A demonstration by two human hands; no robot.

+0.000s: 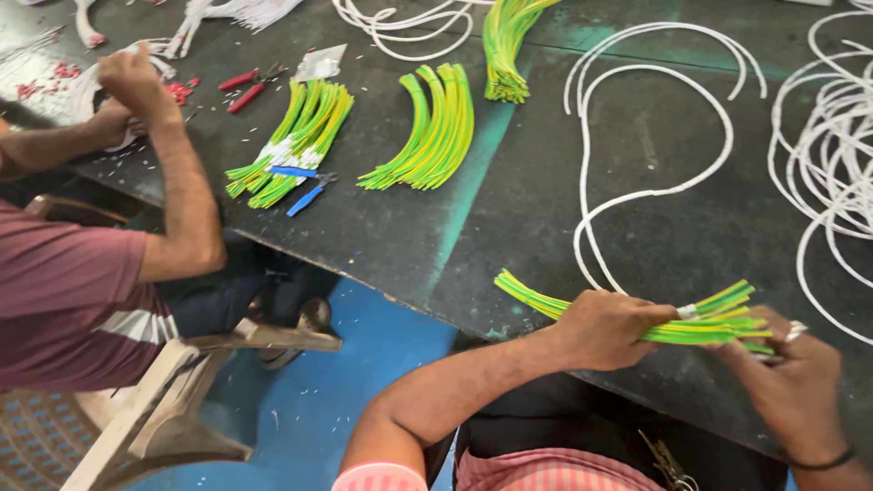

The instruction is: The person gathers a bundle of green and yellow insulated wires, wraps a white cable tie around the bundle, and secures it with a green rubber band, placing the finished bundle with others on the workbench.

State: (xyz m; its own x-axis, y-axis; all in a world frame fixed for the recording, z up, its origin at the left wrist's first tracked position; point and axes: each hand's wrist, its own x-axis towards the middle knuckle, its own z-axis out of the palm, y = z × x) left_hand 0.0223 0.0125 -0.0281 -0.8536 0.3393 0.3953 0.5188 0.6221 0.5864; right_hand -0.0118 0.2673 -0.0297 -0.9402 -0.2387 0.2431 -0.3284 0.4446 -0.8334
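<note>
My left hand (607,329) grips a bundle of green-and-yellow wires (536,298) around its middle, just above the near edge of the dark table (509,200). My right hand (784,365) pinches the bundle's right end, where a white band wraps the wires. The bundle lies roughly level, slanting up to the left.
A co-worker in a maroon shirt (64,300) sits at left, hands (127,86) on white cable. Three more green-yellow wire bundles (291,141) (427,132) (505,45), blue pliers (305,186), red pliers (250,88) and looped white cable (655,136) lie on the table.
</note>
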